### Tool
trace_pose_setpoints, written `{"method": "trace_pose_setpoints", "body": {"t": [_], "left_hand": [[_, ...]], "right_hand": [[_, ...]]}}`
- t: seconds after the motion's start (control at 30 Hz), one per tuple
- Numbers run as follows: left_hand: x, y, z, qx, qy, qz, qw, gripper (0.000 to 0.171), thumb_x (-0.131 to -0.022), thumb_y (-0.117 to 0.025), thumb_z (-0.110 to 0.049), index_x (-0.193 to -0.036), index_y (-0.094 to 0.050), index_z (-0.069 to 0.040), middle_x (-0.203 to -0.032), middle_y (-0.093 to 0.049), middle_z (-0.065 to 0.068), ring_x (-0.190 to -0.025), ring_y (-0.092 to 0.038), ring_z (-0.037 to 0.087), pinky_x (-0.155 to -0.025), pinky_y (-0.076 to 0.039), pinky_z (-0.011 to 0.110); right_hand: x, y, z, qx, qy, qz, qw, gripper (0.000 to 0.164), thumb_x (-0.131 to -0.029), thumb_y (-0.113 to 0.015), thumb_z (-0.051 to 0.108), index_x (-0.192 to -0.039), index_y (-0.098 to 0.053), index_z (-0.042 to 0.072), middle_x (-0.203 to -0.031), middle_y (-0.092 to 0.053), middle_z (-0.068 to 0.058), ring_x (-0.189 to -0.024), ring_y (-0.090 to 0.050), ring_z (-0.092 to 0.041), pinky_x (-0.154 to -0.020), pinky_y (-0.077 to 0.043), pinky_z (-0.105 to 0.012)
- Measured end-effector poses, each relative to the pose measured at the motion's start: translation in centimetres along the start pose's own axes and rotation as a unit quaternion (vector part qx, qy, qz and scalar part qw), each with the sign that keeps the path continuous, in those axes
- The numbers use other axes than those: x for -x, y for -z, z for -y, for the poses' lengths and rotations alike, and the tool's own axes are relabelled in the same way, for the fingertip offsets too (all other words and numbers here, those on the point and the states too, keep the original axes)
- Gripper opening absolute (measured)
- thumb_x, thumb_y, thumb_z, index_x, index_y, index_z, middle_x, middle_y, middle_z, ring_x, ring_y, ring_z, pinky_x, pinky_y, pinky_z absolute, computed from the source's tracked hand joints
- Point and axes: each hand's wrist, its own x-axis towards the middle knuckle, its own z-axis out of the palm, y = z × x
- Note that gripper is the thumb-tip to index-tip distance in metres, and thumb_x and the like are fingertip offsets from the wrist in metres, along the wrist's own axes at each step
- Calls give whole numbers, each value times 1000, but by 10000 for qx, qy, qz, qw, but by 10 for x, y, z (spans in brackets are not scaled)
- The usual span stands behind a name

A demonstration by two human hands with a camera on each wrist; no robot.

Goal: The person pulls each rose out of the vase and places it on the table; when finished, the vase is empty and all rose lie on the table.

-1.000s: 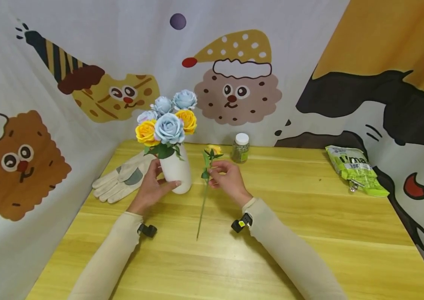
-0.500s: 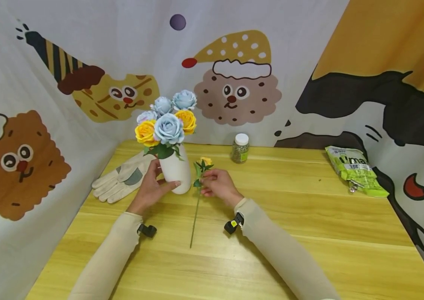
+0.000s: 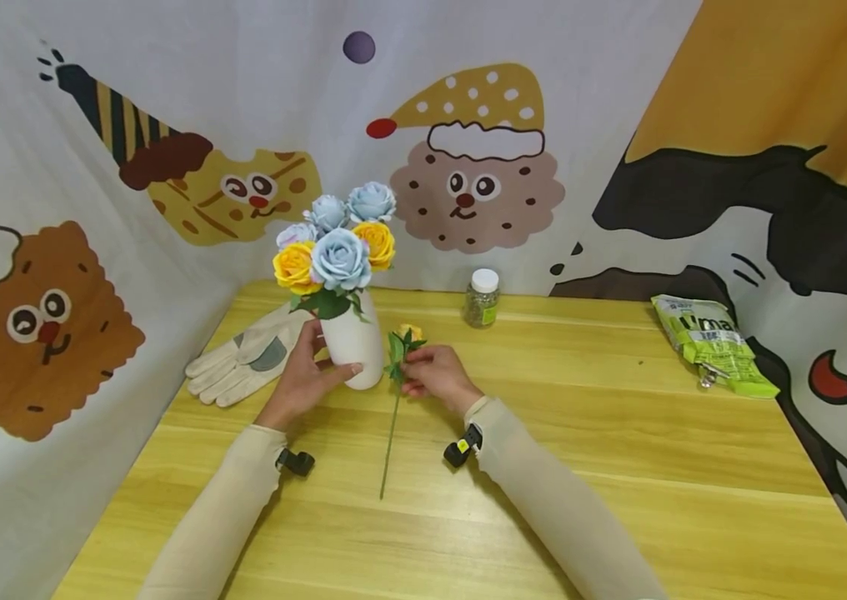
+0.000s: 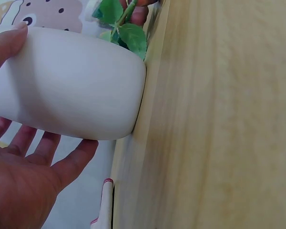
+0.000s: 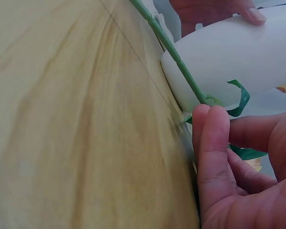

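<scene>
A white vase (image 3: 354, 348) stands upright on the wooden table (image 3: 618, 450), filled with blue and yellow roses (image 3: 341, 259). My left hand (image 3: 305, 380) grips the vase from its left side, thumb across the front; the left wrist view shows the fingers spread around the white wall (image 4: 81, 83). Right of the vase, my right hand (image 3: 442, 377) pinches a single yellow rose (image 3: 410, 332) near its leaves. Its long green stem (image 5: 178, 62) points down toward the table's front. In the right wrist view the fingertips cover the pinched spot.
Under and behind my left hand lies a pale work glove (image 3: 239, 358). A small jar with a white lid (image 3: 483, 297) stands at the back. A green snack bag (image 3: 712, 343) with a metal clip (image 3: 710, 375) lies at the right, before a printed cloth backdrop (image 3: 476, 192).
My right hand has moved left and nearer to me with the yellow rose, bringing its bloom lower beside the vase. The left hand and the vase have stayed in place.
</scene>
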Motion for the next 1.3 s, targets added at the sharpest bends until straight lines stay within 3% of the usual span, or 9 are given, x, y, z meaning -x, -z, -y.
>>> {"method": "trace_pose_setpoints", "body": {"t": [0.37, 0.57, 0.9, 1.1, 1.3], "left_hand": [[2, 1, 1, 26, -93, -6, 10000, 85, -88, -89, -21, -154, -34, -15, -148, -49, 14, -136, -53, 34, -109, -52, 61], [2, 3, 1, -15, -121, -31, 9999, 85, -88, -89, -21, -153, -34, -15, -148, -49, 14, -136, -53, 35, -109, -52, 61], [2, 4, 2, -17, -98, -39, 9999, 85, -88, -89, -21, -153, -34, -15, -147, -49, 13, -135, -53, 34, -109, -52, 60], [1, 2, 1, 34, -112, 15, 9999, 85, -88, -89, -22, -154, -34, -16, -148, -49, 13, -135, -53, 35, -110, -51, 61], [0, 2, 2, -10, -122, 24, 9999, 85, -88, -89, -21, -154, -34, -17, -148, -48, 12, -136, -53, 34, -110, -52, 60]], "right_hand": [[2, 4, -2, 16, 98, 16, 9999, 32, -98, -70, 0, -127, -66, -13, -100, -77, -24, -69, -76, -18, -66, -65, -26], [3, 8, 0, 278, 146, -124, 9994, 32, -96, -70, -1, -125, -67, -13, -106, -77, -26, -74, -77, -20, -72, -66, -30], [1, 11, 1, 868, 366, -272, 9952, 28, -96, -71, 3, -122, -72, -8, -106, -78, -22, -73, -76, -17, -71, -66, -30], [-2, 15, 3, 1173, 668, -671, 9886, 23, -96, -74, 5, -117, -75, -5, -104, -78, -19, -71, -75, -15, -66, -65, -30], [-2, 18, 13, 869, 887, -867, 9885, 20, -95, -74, 4, -113, -76, -4, -95, -78, -18, -69, -75, -15, -67, -66, -31]]}}
